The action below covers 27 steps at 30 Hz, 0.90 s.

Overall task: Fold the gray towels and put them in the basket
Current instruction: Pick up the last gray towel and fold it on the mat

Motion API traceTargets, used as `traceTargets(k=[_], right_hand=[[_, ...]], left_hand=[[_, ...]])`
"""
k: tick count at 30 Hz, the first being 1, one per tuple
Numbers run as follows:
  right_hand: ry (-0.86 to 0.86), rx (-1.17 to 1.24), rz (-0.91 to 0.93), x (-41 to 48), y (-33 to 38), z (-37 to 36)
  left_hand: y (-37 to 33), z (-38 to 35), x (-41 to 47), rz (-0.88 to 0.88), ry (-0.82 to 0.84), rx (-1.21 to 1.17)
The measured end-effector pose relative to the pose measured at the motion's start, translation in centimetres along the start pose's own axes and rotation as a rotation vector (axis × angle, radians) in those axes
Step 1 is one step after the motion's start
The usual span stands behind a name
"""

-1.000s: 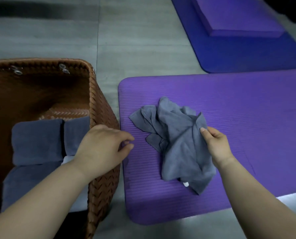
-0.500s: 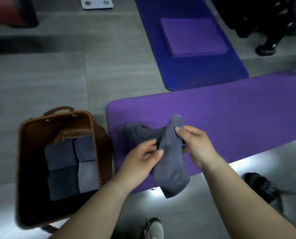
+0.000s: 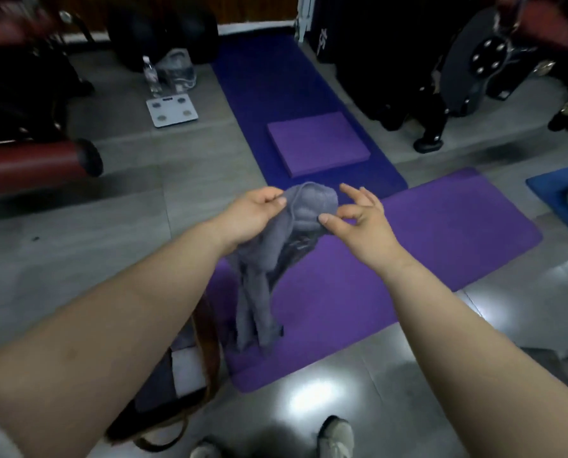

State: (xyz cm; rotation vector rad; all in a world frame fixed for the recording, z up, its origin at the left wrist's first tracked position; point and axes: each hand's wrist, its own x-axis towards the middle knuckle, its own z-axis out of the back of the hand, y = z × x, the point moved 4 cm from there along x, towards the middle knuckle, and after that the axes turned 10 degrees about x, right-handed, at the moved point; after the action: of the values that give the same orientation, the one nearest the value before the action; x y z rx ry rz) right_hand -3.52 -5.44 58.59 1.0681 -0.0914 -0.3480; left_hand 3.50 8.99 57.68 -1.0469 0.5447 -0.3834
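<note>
A crumpled gray towel (image 3: 269,256) hangs in the air above the purple mat (image 3: 424,246). My left hand (image 3: 253,213) grips its upper left part. My right hand (image 3: 358,216) pinches the upper right edge between thumb and forefinger, with the other fingers spread. The towel's lower end dangles close to the mat's near left corner. The brown woven basket (image 3: 206,355) stands on the floor left of the mat, mostly hidden behind my left forearm; folded gray towels (image 3: 163,371) show inside it.
A dark blue mat (image 3: 276,94) with a purple foam pad (image 3: 317,143) lies beyond. A white scale (image 3: 172,112), a water bottle (image 3: 150,76) and dark gym equipment (image 3: 408,54) stand at the back. My shoes (image 3: 335,438) show at the bottom edge.
I have stood up and lifted the towel off the mat with both hands. The view has risen, and the basket now lies under my left forearm.
</note>
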Motion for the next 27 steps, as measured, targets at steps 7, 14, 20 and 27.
traceTargets(k=[7, 14, 20, 27], right_hand=[[0.186, 0.444, -0.031, 3.2, 2.0, 7.6], [0.553, 0.047, -0.058, 7.2, -0.8, 18.8], [0.359, -0.144, -0.037, 12.0, -3.5, 24.6], [0.256, -0.341, 0.135, 14.1, -2.2, 23.2]], left_hand=[[-11.2, -1.4, 1.7, -0.057, 0.031, 0.058], [-18.8, -3.7, 5.0, -0.121, -0.141, 0.308], [-18.5, -2.7, 8.1, -0.018, -0.211, 0.376], [-16.7, -6.4, 12.0, 0.106, -0.112, 0.086]])
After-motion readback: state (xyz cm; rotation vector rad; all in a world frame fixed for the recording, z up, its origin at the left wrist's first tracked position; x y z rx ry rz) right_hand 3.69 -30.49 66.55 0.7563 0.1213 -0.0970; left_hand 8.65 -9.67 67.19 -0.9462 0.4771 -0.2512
